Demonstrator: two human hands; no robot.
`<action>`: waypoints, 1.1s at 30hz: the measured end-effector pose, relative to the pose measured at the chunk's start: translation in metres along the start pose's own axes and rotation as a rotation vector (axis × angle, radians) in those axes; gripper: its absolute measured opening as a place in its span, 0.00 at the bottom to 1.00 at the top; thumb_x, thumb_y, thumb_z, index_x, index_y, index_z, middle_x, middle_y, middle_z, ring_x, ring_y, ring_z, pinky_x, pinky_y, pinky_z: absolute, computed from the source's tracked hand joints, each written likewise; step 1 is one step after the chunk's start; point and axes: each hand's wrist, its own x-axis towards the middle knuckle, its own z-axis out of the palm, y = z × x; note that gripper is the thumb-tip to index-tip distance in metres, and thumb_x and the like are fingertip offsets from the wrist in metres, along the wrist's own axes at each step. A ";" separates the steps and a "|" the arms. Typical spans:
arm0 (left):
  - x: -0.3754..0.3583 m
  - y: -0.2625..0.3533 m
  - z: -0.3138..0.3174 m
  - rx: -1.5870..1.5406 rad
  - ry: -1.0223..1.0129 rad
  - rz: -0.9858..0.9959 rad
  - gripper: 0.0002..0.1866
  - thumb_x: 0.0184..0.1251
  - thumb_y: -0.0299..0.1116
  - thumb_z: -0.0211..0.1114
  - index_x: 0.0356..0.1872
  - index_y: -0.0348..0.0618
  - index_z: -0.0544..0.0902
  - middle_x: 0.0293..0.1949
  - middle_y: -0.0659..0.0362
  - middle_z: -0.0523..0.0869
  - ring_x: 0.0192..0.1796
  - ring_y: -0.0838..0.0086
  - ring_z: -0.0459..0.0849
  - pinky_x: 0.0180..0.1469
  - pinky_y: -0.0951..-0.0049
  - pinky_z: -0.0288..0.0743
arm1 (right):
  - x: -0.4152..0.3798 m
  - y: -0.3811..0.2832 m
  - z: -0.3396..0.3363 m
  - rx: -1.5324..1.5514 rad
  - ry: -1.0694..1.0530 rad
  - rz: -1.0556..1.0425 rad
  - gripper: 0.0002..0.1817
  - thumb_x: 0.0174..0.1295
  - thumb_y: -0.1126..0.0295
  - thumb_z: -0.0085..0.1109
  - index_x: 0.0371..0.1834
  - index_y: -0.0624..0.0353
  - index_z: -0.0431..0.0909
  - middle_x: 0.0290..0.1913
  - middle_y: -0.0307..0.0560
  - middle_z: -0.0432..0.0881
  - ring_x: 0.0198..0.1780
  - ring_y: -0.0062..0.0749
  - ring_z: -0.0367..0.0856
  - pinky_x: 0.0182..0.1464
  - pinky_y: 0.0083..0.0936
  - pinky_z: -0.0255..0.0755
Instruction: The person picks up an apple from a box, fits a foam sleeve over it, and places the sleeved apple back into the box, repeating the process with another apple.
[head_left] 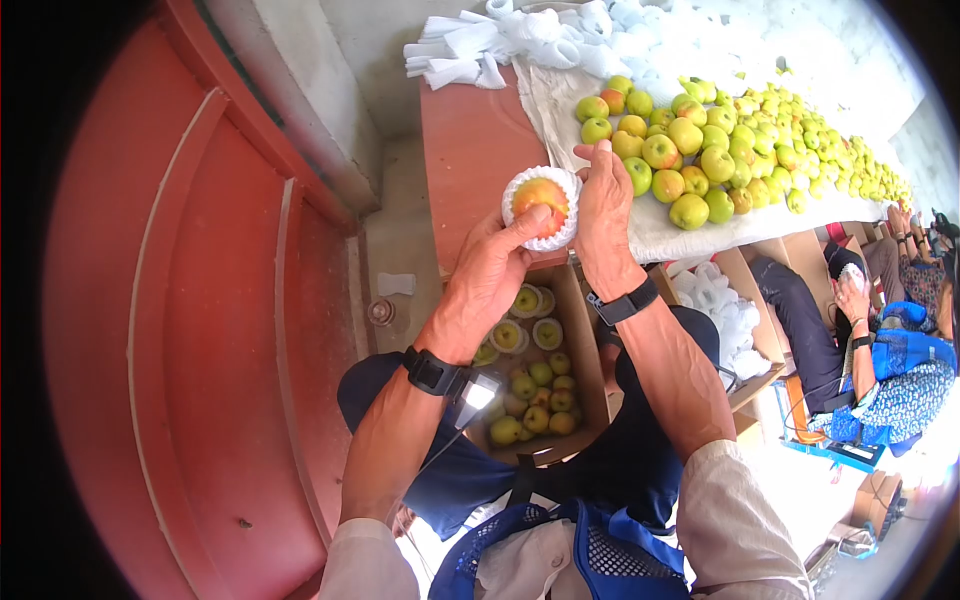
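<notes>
My left hand [497, 255] grips a yellow-red apple [540, 203] wrapped around its side in a white foam net [511, 190]. The thumb presses on the apple's bare face. Close against the right side of the net is my right hand [606, 205], its fingers stretched upward and partly hidden from view. Below both hands, between my knees, stands a cardboard box [592, 385] holding bare apples [540, 396] and several apples in foam nets [508, 336].
A red-topped table [470, 140] bears a large heap of apples [715, 160] on a pale cloth, with white foam nets [540, 35] behind. Another box holds foam nets [728, 310]. A seated person [900, 370] works at right. A red door [225, 330] stands at left.
</notes>
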 end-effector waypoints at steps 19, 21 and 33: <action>-0.001 -0.005 0.002 -0.058 -0.088 -0.005 0.31 0.74 0.41 0.71 0.70 0.32 0.73 0.64 0.52 0.82 0.65 0.66 0.82 0.64 0.61 0.78 | 0.008 -0.017 -0.007 0.073 -0.001 0.077 0.32 0.81 0.47 0.42 0.46 0.69 0.83 0.30 0.48 0.78 0.36 0.34 0.75 0.46 0.31 0.69; -0.002 -0.002 0.006 -0.010 -0.098 0.001 0.31 0.74 0.40 0.71 0.70 0.32 0.72 0.65 0.52 0.81 0.65 0.66 0.82 0.63 0.62 0.79 | 0.008 -0.018 -0.009 0.077 -0.002 0.079 0.32 0.80 0.47 0.42 0.46 0.69 0.83 0.30 0.48 0.78 0.37 0.34 0.75 0.47 0.31 0.69; 0.001 0.011 -0.005 0.196 0.078 -0.043 0.29 0.70 0.43 0.73 0.67 0.42 0.77 0.62 0.59 0.83 0.62 0.72 0.81 0.60 0.66 0.76 | 0.008 -0.010 -0.010 -0.015 -0.167 0.068 0.28 0.81 0.48 0.45 0.49 0.66 0.83 0.26 0.42 0.78 0.24 0.24 0.72 0.30 0.23 0.67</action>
